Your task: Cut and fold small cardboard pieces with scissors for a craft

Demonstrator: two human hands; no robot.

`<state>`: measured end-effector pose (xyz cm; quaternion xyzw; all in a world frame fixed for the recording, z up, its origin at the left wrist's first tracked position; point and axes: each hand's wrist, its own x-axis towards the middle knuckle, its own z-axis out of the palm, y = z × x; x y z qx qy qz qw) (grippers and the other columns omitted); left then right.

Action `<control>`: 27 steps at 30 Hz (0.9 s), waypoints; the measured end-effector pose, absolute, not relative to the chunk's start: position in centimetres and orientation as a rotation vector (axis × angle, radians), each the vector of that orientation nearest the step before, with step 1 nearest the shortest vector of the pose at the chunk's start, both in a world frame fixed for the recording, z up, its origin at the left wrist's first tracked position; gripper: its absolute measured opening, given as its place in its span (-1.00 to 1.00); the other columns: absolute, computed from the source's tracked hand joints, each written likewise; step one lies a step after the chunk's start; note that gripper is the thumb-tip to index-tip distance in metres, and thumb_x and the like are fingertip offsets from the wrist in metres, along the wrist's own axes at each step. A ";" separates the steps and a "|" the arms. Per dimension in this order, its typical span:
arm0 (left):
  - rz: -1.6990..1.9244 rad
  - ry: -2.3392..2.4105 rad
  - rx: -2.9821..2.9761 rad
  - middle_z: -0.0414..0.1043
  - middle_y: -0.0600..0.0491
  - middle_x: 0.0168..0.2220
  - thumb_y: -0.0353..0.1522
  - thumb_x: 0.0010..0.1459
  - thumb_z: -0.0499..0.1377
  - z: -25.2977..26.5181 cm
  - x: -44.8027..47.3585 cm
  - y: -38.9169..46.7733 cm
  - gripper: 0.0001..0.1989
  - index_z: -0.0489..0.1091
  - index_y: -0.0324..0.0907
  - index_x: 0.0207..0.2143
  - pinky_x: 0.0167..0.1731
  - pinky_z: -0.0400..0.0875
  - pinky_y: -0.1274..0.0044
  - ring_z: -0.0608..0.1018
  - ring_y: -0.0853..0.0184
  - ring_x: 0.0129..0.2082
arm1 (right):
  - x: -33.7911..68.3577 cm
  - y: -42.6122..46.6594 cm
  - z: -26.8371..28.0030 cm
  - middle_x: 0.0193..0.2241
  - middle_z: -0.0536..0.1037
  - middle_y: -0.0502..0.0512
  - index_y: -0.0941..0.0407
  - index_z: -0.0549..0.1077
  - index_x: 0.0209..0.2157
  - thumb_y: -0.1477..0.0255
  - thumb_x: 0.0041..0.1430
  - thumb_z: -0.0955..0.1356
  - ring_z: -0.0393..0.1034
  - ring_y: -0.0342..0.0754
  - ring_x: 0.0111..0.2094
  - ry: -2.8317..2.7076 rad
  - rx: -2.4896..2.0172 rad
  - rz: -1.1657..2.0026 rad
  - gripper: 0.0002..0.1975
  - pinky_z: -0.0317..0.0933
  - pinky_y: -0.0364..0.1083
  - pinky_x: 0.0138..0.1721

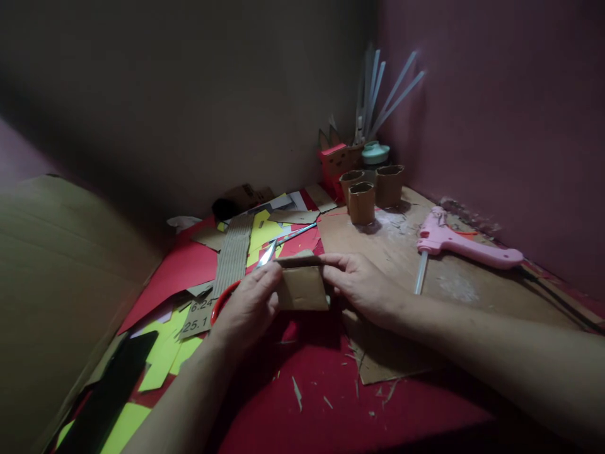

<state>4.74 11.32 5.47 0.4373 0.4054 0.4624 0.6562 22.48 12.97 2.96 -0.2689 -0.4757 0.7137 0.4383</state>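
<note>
Between my two hands is a small folded piece of cardboard (303, 290), held above the red table surface. My left hand (253, 299) grips its left edge, thumb on top. On the opposite side, the fingers of my right hand (352, 280) pinch the upper right corner. The cardboard has a front panel and a flap behind its top edge. Just beyond my left hand lie scissors with red handles (222, 304), partly covered by that hand. Beneath my right forearm is a flat cardboard sheet (385, 353).
A pink glue gun (463, 244) with a glue stick lies at the right. Small cardboard cups (362, 205) stand at the back, near a holder of glue sticks (397, 94). Yellow paper scraps (163, 353) and a corrugated strip (234, 252) cover the left. Cardboard shavings (297, 394) lie in front.
</note>
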 end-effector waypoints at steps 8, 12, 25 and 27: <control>0.972 1.014 1.138 0.55 -0.02 -0.14 -0.42 0.06 0.31 5.1 4.8 11.2 -0.56 0.41 -0.11 0.02 -0.27 0.46 0.56 0.58 0.33 -0.31 | 22.6 13.1 3.3 -0.37 0.57 0.08 0.13 0.53 -0.12 0.53 0.03 0.31 0.42 -0.06 -0.32 -1.123 -0.498 1.864 -0.66 0.27 -0.07 -0.25; 0.997 1.069 1.158 0.58 0.00 -0.26 -0.39 0.03 0.33 5.0 4.8 11.4 -0.66 0.48 -0.15 -0.08 -0.31 0.46 0.55 0.57 0.34 -0.36 | 22.6 13.0 3.3 -0.44 0.55 0.09 0.19 0.54 -0.17 0.57 -0.11 0.25 0.38 -0.08 -0.43 -1.082 -0.518 1.942 -0.58 0.22 -0.10 -0.40; 1.032 1.128 1.218 0.56 0.02 -0.23 -0.35 0.10 0.28 5.5 4.8 10.7 -0.70 0.50 -0.09 -0.07 -0.32 0.40 0.58 0.54 0.36 -0.33 | 22.5 12.6 3.4 -0.39 0.55 -0.01 0.12 0.42 -0.38 0.64 -0.24 0.33 0.44 -0.07 -0.31 -1.062 -0.561 1.785 -0.72 0.28 -0.06 -0.21; 1.028 1.123 1.210 0.57 0.01 -0.25 -0.36 0.08 0.29 5.5 4.7 10.9 -0.73 0.52 -0.11 -0.11 -0.32 0.40 0.55 0.54 0.34 -0.34 | 22.6 12.6 3.4 -0.41 0.54 -0.02 0.12 0.40 -0.41 0.64 -0.23 0.34 0.43 -0.10 -0.34 -1.057 -0.591 1.772 -0.75 0.28 -0.09 -0.28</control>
